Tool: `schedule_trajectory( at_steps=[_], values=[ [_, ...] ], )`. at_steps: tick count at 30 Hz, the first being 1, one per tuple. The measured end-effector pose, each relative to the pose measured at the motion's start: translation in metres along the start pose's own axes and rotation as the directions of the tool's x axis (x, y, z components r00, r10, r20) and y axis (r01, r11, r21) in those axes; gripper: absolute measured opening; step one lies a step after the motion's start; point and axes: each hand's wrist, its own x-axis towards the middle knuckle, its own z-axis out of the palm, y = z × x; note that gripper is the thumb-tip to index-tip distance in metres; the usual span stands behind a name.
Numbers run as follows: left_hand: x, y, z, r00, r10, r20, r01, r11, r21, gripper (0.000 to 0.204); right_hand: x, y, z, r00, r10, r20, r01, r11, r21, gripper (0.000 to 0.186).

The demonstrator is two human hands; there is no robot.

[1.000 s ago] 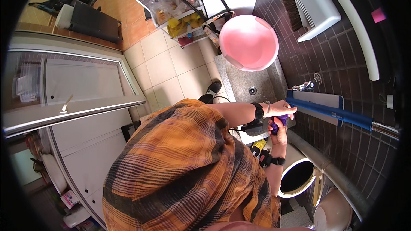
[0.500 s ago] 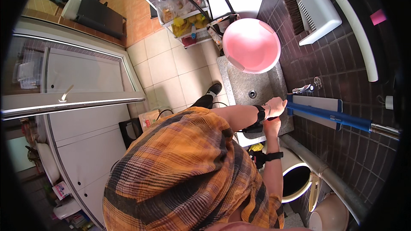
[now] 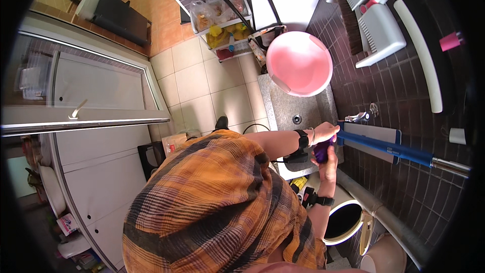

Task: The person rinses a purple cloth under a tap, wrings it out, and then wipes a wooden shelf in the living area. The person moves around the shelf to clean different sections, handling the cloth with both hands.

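Over the near end of the grey stone sink (image 3: 275, 105), my two hands are close together around a small, shiny dark purple item (image 3: 322, 152). Its kind is not clear. My left hand (image 3: 323, 132) is closed at its upper edge, fingers bent and partly hidden. My right hand (image 3: 329, 166) grips it from the lower side, with fingers along its edge. Just past my left fingertips is the blue handle of a flat mop (image 3: 374, 142), leaning against the dark tiled wall. A pink basin (image 3: 298, 63) rests on the far end of the sink.
A tap (image 3: 357, 117) juts from the wall. Dustpans with a brush (image 3: 379, 35) hang above. Below my right arm stands a cream bin (image 3: 348, 237) with a dark opening, beside a slanting pipe (image 3: 364, 197). A shelf cart (image 3: 222, 33) stands on the tiled floor.
My right hand has turned and shifted slightly away from my left, and the purple item now shows between them. My view has shifted slightly; the foot on the floor has moved left.
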Motion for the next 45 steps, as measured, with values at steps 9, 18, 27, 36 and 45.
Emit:
schedule_trajectory(
  at_steps=[9,18,27,36,45],
  values=[
    [-0.028,0.056,-0.026,0.948,0.008,0.319,-0.151,0.892,0.426,0.048,0.011,0.010,0.029,0.973,0.029,0.230,-0.144,0.853,0.502,0.063],
    [-0.030,0.068,-0.015,0.923,-0.033,0.383,0.029,0.999,0.018,0.041,0.001,-0.021,0.040,0.973,0.078,0.216,-0.150,0.929,0.337,0.034],
    [0.008,0.034,0.017,0.996,-0.042,-0.082,0.047,0.997,0.063,0.046,0.043,0.010,0.032,0.861,-0.428,-0.275,0.016,0.564,-0.826,0.039],
    [-0.005,0.022,0.007,0.995,0.035,-0.095,-0.032,0.999,0.040,0.047,0.039,0.024,0.027,0.811,-0.525,-0.257,0.193,0.656,-0.730,0.046],
    [-0.074,0.065,-0.083,0.971,0.176,0.163,-0.191,0.978,0.085,0.045,-0.012,-0.004,0.082,0.976,0.054,0.213,-0.124,0.934,0.335,0.049]
  ],
)
